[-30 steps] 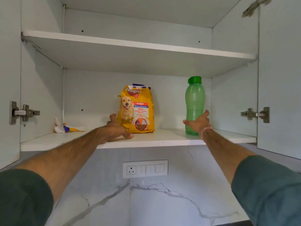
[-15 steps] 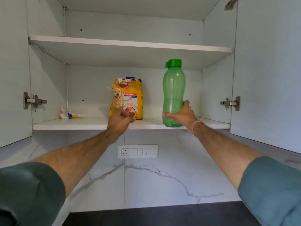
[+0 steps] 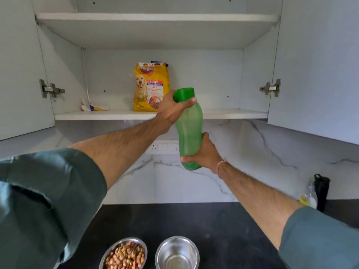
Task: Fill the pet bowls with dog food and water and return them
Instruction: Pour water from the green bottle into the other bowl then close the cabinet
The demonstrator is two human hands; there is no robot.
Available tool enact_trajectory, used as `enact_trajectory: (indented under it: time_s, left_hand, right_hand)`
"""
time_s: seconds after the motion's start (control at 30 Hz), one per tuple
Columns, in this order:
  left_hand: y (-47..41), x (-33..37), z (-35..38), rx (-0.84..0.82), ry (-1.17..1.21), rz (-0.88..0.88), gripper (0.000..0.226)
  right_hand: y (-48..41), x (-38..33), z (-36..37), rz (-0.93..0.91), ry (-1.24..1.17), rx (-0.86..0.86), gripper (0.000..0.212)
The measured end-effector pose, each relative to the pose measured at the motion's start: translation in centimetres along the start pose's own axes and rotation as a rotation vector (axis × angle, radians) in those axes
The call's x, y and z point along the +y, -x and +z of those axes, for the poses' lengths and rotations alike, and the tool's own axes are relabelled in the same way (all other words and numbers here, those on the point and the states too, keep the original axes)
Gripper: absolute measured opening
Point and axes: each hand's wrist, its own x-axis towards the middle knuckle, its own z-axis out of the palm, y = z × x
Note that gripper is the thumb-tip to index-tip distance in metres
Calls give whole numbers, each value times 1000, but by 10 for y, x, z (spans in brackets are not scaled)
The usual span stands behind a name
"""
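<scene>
Right now we hold a green bottle [image 3: 191, 133] in mid-air with both hands, in front of an open wall cupboard and well above a dark counter [image 3: 213, 220]. Our right hand [image 3: 204, 154] wraps the lower part of the bottle near its base, fingers curled round it from behind. Our left hand [image 3: 171, 111] closes over the neck, thumb and fingers curled round the darker green cap [image 3: 184, 93]. The bottle stands nearly upright, its top leaning a little to the left. It looks like stiff, smooth, see-through plastic, narrower at the middle; how full it is we cannot tell. If it is full it will feel heavy and a little slippery, so the low grip seems the safe place to carry the weight while the other hand works the cap. Whether the cap twists or flips we cannot tell. Below, at the near edge of the counter, two steel bowls sit side by side: the left bowl [image 3: 106, 255] holds brown kibble, the right bowl [image 3: 158, 253] looks empty and probably waits for water. A yellow dog food bag [image 3: 150, 86] stands upright on the cupboard shelf [image 3: 97, 115].
</scene>
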Motion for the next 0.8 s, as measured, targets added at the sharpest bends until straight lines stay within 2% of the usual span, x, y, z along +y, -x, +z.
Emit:
enact_trajectory:
  time_s: [0.17, 0.3, 0.47, 0.7, 0.8]
  left_hand:
    - [19, -44, 16, -66, -137, -108, 60]
    - [35, -100, 35, -115, -170, -173, 60]
    - [46, -179, 55, -218, -223, -242, 56]
    - [58, -271, 65, -367, -299, -298, 51]
    - [53, -304, 67, -440, -366, -305, 55]
  right_hand:
    - [15, 55, 27, 116, -49, -85, 91]
    - [8, 81, 45, 191, -196, -79, 89]
    - [-11, 111, 67, 186, -272, -136, 104]
    - [-25, 172, 114, 239, -64, -183, 95]
    - [-29, 198, 135, 262, -15, -178, 73]
